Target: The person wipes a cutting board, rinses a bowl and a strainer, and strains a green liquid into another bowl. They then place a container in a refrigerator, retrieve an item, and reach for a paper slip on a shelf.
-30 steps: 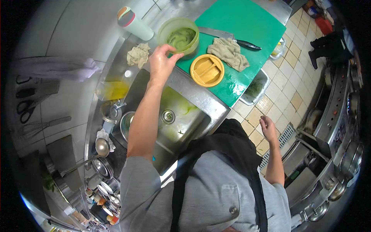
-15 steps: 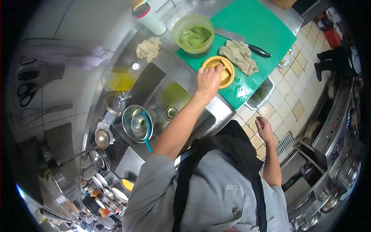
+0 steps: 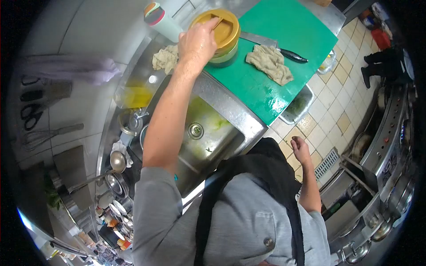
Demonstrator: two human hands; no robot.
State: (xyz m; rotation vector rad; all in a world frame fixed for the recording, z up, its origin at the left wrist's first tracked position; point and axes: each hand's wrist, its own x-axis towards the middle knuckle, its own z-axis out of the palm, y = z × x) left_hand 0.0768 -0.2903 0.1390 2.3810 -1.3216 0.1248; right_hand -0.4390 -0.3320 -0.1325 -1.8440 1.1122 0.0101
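Observation:
My left hand (image 3: 199, 43) grips the raised bar across the middle of a yellow-orange lid (image 3: 226, 32). The lid lies over the mouth of a translucent container (image 3: 225, 60), whose contents are now hidden beneath it. That container stands on a green cutting board (image 3: 290, 33). Beside it on the board are a kitchen knife (image 3: 262, 41) with a black handle and a crumpled beige cloth (image 3: 270, 64). Down at my side, over the floor, hangs my right hand (image 3: 302, 150), its fingers curled in and nothing visible in them.
A steel sink (image 3: 215, 128) with green residue lies left of the board. Along its far side are a crumpled rag (image 3: 165, 59), a white bottle (image 3: 166, 25) and a yellow liquid container (image 3: 135, 96). A tub (image 3: 298, 106) sits below the board's edge. Another person's legs (image 3: 377, 68) show far right.
My left hand has carried the lid from the board's near edge up and left onto the container. My right hand stays hanging at my side.

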